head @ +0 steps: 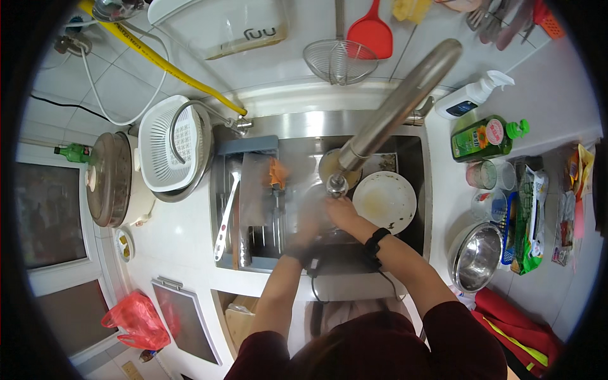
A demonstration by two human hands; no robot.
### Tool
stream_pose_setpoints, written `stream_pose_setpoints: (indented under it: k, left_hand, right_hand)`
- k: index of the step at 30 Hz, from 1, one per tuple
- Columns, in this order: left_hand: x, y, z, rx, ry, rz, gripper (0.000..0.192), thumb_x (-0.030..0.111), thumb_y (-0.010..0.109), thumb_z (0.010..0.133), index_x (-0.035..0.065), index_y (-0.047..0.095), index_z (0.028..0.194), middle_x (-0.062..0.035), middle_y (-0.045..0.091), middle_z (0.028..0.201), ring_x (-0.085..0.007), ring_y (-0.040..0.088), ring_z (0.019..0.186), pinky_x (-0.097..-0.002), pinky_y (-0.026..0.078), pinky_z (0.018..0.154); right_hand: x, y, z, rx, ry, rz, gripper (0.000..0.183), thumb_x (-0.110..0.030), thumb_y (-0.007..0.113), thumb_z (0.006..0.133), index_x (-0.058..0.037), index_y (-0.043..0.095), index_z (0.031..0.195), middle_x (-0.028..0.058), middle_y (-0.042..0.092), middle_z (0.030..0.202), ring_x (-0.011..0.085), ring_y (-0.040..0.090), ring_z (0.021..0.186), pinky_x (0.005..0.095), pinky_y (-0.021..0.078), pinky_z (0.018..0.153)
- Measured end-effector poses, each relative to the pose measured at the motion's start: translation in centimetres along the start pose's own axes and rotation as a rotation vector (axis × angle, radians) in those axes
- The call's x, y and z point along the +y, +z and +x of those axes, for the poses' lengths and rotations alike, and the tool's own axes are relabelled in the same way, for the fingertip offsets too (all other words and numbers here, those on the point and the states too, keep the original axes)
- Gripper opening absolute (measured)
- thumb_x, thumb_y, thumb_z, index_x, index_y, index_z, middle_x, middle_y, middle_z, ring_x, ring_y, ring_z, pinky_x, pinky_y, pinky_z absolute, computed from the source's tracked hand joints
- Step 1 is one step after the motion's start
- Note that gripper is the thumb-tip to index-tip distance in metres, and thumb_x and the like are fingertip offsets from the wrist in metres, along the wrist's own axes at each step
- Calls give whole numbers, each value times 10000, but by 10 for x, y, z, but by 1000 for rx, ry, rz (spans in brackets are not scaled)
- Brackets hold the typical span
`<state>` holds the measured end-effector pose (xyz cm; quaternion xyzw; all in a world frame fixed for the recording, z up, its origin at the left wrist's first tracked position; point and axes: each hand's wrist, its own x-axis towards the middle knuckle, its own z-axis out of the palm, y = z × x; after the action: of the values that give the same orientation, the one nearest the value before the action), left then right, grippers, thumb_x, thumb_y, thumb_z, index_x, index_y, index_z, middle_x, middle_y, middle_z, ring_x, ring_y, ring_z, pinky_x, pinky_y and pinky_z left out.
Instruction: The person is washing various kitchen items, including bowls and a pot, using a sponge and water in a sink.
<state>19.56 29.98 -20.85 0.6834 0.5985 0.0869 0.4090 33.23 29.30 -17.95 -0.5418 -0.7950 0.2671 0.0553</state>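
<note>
Both my hands are over the stainless steel sink point(375, 247), under the metal faucet point(375, 128). My left hand point(308, 227) is smeared by motion blur, and I cannot make out its fingers. My right hand point(341, 212) is directly below the faucet's outlet, which partly covers it. A greyish blur lies between the hands; whether they hold something there is unclear. Right of my right hand sits a white bowl point(384, 202) with yellowish liquid and dark food bits. Another dish point(331, 166) with yellowish contents is partly hidden behind the faucet.
A grey rack point(247, 145) at the sink's left holds a white spoon point(227, 216), a cleaver-like blade point(254, 190) and an orange cloth point(277, 173). A white colander point(164, 142) stands left. Right are a green soap bottle point(482, 137), a spray bottle point(468, 99) and metal bowls point(477, 256).
</note>
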Motion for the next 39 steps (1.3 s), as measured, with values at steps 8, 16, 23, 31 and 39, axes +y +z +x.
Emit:
stream_pose_setpoints:
  k: [8, 16, 23, 31, 39]
  left_hand:
    - [-46, 32, 10, 49, -23, -152, 373, 3, 461, 788, 8, 438, 1160, -177, 558, 1050, -263, 540, 999, -311, 423, 815]
    - [-3, -17, -17, -158, -227, -766, 400, 331, 422, 885, 32, 436, 1152, -118, 551, 1038, -217, 576, 904, -292, 495, 703]
    - [28, -42, -58, -373, -246, -1376, 417, 409, 403, 876, 75, 438, 1123, -65, 555, 1002, -171, 577, 858, -256, 510, 608]
    - [88, -72, -90, -330, -301, -1406, 355, 348, 413, 870, 82, 448, 1103, -50, 531, 1006, -170, 568, 769, -219, 483, 589]
    - [47, -41, -78, -311, -34, -955, 380, 338, 391, 881, 84, 412, 1163, -64, 503, 1076, -191, 546, 912, -272, 497, 667]
  right_hand:
    - [11, 0, 15, -240, 322, 360, 253, -208, 433, 816, -55, 498, 1006, 168, 541, 941, 328, 529, 926, 385, 427, 780]
    - [-6, -73, -36, 174, -128, 557, 218, -26, 493, 748, -17, 532, 963, 172, 544, 961, 348, 524, 908, 374, 429, 767]
    - [-29, -130, -79, -113, -202, 532, 261, -29, 550, 744, -6, 497, 999, 145, 515, 995, 324, 513, 924, 342, 419, 793]
    - [-46, -167, -94, 491, -17, 580, 273, -78, 642, 710, -27, 476, 920, 111, 521, 901, 238, 529, 797, 291, 438, 682]
    - [-57, -142, -102, 421, -317, 167, 163, -71, 559, 754, 6, 575, 896, 153, 475, 1086, 294, 460, 989, 348, 369, 856]
